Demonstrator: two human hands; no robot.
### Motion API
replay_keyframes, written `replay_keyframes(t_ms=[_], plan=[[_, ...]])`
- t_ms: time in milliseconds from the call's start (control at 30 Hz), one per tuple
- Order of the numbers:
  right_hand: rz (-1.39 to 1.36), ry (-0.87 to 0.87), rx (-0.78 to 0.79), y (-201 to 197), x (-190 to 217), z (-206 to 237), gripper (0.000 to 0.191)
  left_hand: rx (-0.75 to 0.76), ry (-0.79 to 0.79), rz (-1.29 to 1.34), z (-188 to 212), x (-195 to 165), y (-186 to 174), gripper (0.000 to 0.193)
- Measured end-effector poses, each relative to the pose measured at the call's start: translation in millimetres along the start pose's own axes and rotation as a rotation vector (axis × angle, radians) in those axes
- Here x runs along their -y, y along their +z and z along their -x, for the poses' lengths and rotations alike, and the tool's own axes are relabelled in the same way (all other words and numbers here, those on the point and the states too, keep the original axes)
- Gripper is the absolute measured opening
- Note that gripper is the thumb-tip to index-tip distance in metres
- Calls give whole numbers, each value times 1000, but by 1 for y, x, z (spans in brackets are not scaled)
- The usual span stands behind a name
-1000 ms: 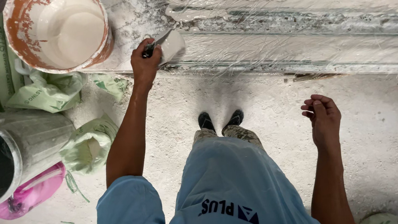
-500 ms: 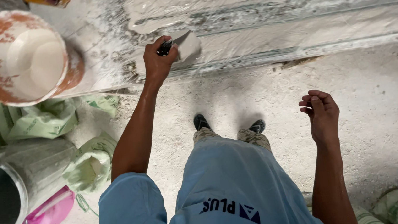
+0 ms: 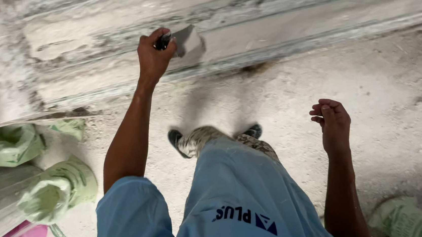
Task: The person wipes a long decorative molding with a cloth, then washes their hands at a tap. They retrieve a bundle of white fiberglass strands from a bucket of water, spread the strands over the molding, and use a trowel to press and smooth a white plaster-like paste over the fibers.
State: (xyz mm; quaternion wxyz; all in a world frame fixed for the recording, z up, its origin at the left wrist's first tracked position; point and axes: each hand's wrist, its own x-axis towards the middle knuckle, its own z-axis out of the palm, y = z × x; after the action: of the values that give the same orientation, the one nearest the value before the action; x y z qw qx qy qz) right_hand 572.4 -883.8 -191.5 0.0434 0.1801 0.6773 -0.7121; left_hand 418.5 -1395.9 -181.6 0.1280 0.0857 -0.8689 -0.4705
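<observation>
One putty knife [image 3: 184, 40] juts rightward from the left hand's [image 3: 154, 57] grip.

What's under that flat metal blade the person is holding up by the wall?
Under the scraper blade, held in the left hand, lies the long white plaster ledge, smeared and streaked grey. The patch right beneath the blade is covered, so it cannot be seen.

My left hand [image 3: 153, 56] grips a putty knife [image 3: 184, 40] against the plastered moulding [image 3: 289, 20]; my right hand [image 3: 331, 123] hangs loosely curled above the dusty floor [image 3: 397, 97].
</observation>
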Motion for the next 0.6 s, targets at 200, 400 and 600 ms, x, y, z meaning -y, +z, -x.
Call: replay_keyframes(t_ms=[200,400,600], plan=[[56,-27,-43,-135,25,-51,20,35,110,-25,-12,-88,137,36],[71,-117,-70,-224,52,-129,18,158,135,-52,-29,-186,284,36],[99,-149,-43,-339,74,-231,17,239,220,-63,-37,-277,435,39]])
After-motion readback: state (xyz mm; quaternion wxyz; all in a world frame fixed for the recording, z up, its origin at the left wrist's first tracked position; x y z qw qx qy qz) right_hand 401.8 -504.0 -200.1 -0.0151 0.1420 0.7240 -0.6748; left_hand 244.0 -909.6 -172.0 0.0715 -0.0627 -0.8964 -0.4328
